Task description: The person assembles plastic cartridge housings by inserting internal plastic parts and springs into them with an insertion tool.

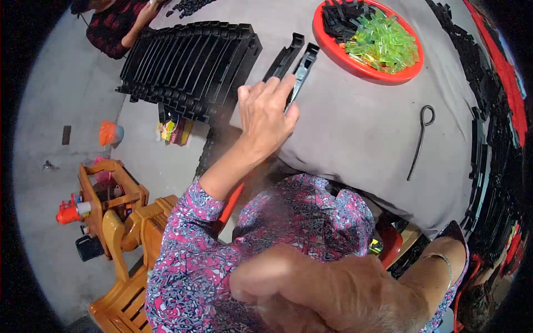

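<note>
Reaching: the left hand (266, 119) stretches forward over the grey cloth-covered desk (361, 127), its fingers (280, 91) curled down onto the near end of a long black plastic channel piece (284, 58); whether they clamp it or only press on it I cannot tell.
Second piece: a black channel piece with a grey metal insert (302, 69) lies just right of the fingertips, touching or nearly touching the first, and both run away from the hand.
Right hand: the right hand (333, 288) sits low and close under the camera, blurred, its fingers loosely bent with nothing visible in them.
Doing it well: I judge that a grip around both side walls near the end, with the piece then drawn straight back along its length, would keep it from knocking its neighbour askew.
Left of the fingers: a stack of black curved plastic rails (191, 61) stands close by, leaving little room that way.
Beyond and right of the fingers: a red round plastic tray of green and black small parts (411, 72) lies well apart.
Right of the fingers: a dark bent metal hook (420, 139) lies on open cloth, the widest free room.
Near edge: the desk's edge falls away just behind the wrist, above the lap.
</note>
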A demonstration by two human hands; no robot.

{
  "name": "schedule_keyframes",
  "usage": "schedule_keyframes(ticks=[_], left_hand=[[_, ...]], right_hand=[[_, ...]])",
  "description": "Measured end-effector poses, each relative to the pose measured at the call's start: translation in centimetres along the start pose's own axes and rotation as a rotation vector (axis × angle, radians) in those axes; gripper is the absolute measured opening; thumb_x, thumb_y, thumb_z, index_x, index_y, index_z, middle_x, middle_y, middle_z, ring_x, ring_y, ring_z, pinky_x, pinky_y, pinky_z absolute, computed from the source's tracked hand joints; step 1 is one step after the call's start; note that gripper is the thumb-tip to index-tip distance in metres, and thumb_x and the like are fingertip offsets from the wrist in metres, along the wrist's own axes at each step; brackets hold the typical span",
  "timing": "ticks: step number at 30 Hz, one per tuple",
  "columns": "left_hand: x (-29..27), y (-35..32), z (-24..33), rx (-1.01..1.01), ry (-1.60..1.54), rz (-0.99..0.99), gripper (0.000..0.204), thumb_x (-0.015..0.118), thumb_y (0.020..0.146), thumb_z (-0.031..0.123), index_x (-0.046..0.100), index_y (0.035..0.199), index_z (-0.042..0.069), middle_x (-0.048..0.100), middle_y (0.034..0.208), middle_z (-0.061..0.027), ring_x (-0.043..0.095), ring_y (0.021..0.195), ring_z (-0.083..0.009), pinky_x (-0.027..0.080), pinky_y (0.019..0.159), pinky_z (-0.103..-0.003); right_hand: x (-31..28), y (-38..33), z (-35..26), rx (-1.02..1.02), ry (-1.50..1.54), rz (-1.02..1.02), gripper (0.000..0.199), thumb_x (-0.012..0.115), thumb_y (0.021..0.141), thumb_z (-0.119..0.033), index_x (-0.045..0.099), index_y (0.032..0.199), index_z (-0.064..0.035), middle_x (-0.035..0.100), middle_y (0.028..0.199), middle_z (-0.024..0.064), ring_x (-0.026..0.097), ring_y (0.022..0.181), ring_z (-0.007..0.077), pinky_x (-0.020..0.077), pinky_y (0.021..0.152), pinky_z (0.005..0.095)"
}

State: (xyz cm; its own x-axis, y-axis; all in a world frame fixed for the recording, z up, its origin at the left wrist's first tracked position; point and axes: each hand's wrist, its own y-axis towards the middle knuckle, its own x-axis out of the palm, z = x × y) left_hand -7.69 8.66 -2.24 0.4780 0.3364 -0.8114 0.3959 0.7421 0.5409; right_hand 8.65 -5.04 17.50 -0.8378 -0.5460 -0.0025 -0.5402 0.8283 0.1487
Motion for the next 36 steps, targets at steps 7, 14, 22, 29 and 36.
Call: schedule_keyframes(ticks=[7,14,22,29,36], left_hand=[[0.7,2.0,-1.0,-0.035,0.085,-0.055,0.046,0.070,0.072,0.021,0.065,0.115,0.006,0.064,0.093,-0.0106,0.059,0.090,-0.0296,0.042,0.077,-0.044],[1.0,2.6,-0.8,-0.097,0.125,-0.088,0.058,0.072,0.072,0.021,0.057,0.126,0.007,0.055,0.106,-0.0171,0.056,0.100,-0.0369,0.047,0.082,-0.049],[2.3,2.2,-1.8,0.011,0.130,-0.111,0.052,0.069,0.078,0.014,0.058,0.127,0.005,0.054,0.110,-0.0204,0.055,0.103,-0.0396,0.047,0.087,-0.048],[1.7,1.4,-2.3,-0.068,0.147,-0.134,0.054,0.070,0.078,0.012,0.056,0.130,0.006,0.052,0.113,-0.0178,0.054,0.107,-0.0376,0.046,0.088,-0.048],[1.8,1.7,-1.8,-0.064,0.091,-0.088,0.058,0.073,0.076,0.011,0.055,0.131,0.005,0.051,0.118,-0.0191,0.052,0.112,-0.0380,0.045,0.090,-0.048]], right_hand=[[1.1,-1.0,1.1,0.235,-0.044,-0.080,0.029,0.054,0.101,-0.016,0.053,0.129,-0.0088,0.066,0.092,0.0029,0.059,0.055,0.0145,0.0540,0.054,0.0315],[-0.8,-0.3,-0.5,0.484,0.132,-0.125,0.029,0.049,0.102,-0.027,0.055,0.112,-0.0008,0.059,0.065,0.0061,0.059,0.049,0.0195,0.0510,0.044,0.0324],[0.5,-1.4,3.4,-0.137,0.139,0.251,0.013,0.058,0.089,-0.012,0.053,0.097,-0.0030,0.059,0.078,0.0139,0.061,0.059,0.0269,0.0466,0.050,0.0373],[-9.8,-8.6,7.8,0.033,-0.992,0.883,0.026,0.074,0.079,-0.016,0.064,0.099,-0.0018,0.064,0.077,0.0099,0.063,0.062,0.0167,0.0508,0.058,0.0293],[-21.1,-26.6,12.1,0.935,-1.661,1.439,0.049,0.074,0.079,-0.031,0.059,0.117,-0.0025,0.060,0.111,0.0164,0.058,0.106,0.0359,0.0500,0.087,0.0465]])
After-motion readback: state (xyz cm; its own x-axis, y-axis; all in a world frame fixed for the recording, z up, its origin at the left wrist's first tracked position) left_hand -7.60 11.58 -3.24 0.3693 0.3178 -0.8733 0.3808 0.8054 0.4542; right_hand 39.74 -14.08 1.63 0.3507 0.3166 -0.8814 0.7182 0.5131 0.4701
